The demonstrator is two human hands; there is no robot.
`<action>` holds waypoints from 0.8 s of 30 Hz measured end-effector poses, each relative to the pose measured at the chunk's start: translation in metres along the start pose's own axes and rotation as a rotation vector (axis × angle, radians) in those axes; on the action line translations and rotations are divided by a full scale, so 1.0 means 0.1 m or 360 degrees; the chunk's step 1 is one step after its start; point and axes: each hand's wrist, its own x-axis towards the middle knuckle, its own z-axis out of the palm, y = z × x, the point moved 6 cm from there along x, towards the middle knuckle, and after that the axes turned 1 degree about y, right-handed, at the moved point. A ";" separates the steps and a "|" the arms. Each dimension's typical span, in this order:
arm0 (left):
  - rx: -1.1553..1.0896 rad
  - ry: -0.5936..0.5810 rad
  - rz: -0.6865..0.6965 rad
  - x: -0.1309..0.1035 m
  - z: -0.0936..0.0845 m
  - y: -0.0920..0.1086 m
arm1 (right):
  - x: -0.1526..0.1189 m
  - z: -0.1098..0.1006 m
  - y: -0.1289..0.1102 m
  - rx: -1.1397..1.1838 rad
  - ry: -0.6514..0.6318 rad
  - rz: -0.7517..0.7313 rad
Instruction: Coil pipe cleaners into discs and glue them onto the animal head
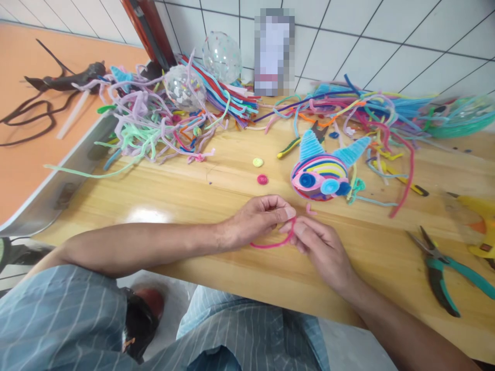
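– What do we list around the hands?
– On the wooden table [216, 193], far left: a tangle of lilac and mint pipe cleaners [143, 123]. Behind it, two clear balls [222, 56]. At the wall, one phone [274, 56], blurred out. Far right, a heap of mixed pipe cleaners [328, 103].

– And nearer?
– One striped ball [327, 164] with two blue ears, just beyond the right hand [320, 245]; a small pink scrap [310, 210] lies between them. Two buttons, one yellow [258, 162], one red [262, 179], sit beyond the left hand [255, 220]. Pliers [436, 256], teal and black, handles spread, lie well to the right, near a yellow tool [483, 219] cut off by the frame.

– Where do we enter the pink pipe cleaner [270, 246]?
– Between the two hands, at the near side of the table. It is bent: from the fingertips it drops towards us, then sweeps left below the left hand, its long run lying roughly left to right.

– Pose of the hands?
– Tips meeting, forearms reaching in from either side. We see left thumb and forefinger pressed together on its upper end; right thumb and forefinger pinch it just below, other fingers curled.
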 end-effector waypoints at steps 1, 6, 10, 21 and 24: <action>-0.0001 -0.0008 -0.0003 0.02 -0.01 0.01 | 0.01 -0.02 0.01 0.0036 0.0010 0.0019; 0.0104 -0.0166 0.0013 0.08 -0.02 0.10 | 0.02 -0.10 0.05 0.0092 0.0060 0.0077; 0.0238 -0.0262 -0.0010 0.09 -0.01 0.17 | 0.01 -0.13 0.06 0.0062 0.0046 0.0031; 0.0084 -0.0027 0.0189 -0.01 -0.03 0.05 | -0.01 -0.03 -0.08 -0.0304 0.0074 -0.0076; 0.0114 -0.0029 0.0140 0.01 -0.03 0.05 | -0.01 -0.06 -0.08 -0.0366 0.0086 -0.0082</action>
